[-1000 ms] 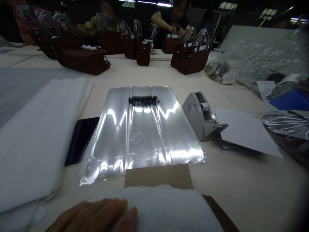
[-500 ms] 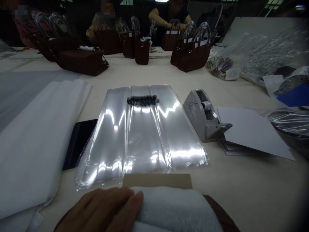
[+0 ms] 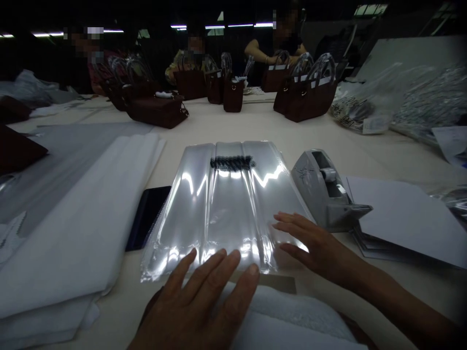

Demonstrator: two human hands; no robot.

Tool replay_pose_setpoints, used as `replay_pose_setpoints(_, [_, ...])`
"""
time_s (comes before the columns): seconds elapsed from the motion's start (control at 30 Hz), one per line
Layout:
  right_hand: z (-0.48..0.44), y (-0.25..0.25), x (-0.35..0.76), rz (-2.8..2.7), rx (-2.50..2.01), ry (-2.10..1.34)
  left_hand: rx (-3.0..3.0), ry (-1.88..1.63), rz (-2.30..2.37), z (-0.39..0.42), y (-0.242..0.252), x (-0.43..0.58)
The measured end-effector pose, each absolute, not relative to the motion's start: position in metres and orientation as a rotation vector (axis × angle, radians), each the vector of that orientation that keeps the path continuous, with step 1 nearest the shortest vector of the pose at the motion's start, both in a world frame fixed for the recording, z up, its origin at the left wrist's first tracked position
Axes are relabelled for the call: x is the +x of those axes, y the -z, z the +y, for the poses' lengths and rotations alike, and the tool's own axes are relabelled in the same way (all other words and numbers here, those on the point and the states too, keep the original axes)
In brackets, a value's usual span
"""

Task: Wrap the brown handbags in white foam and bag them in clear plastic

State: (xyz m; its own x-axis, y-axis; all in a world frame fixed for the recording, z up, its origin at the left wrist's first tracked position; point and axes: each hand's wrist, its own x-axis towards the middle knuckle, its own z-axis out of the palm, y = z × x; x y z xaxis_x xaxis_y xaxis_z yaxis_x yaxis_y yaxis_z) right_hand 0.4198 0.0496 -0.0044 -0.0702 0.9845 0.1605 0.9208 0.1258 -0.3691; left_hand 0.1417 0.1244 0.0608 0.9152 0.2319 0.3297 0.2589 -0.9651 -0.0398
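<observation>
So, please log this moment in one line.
left hand: open, at white wrap; right hand: open, over clear plastic; tape dispenser: beside clear plastic

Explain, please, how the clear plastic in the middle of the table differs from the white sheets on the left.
The clear plastic is glossy, with bright reflections, while the white sheets look matte and opaque. The left hand and right hand hide parts of the clear plastic, whereas neither overlaps the white sheets. The white sheets run past the picture's left edge; the clear plastic does not. Both lie flat on the pale table.
</observation>
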Motion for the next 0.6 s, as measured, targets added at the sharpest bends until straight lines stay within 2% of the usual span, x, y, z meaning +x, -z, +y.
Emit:
replay_pose_setpoints(0.13, [0.098, 0.028, 0.426, -2.195, -1.868, -0.322, -3.078, 0.503, -0.661, 0.159, -0.080, 0.134])
replay_pose_setpoints(0.27, [0.114, 0.034, 0.427, -2.265, -1.757, -0.391, -3.292, 0.211, -0.901, 0.211, -0.064, 0.142])
replay_pose_setpoints(0.43, [0.112, 0.027, 0.425, -2.228, -1.626, -0.348, -3.457, -0.045, -0.583, 0.238, -0.002, 0.164])
replay_pose_setpoints(0.6, [0.121, 0.010, 0.438, -2.054, -1.693, -0.519, -3.377, 0.078, -0.534, 0.239, 0.016, 0.167])
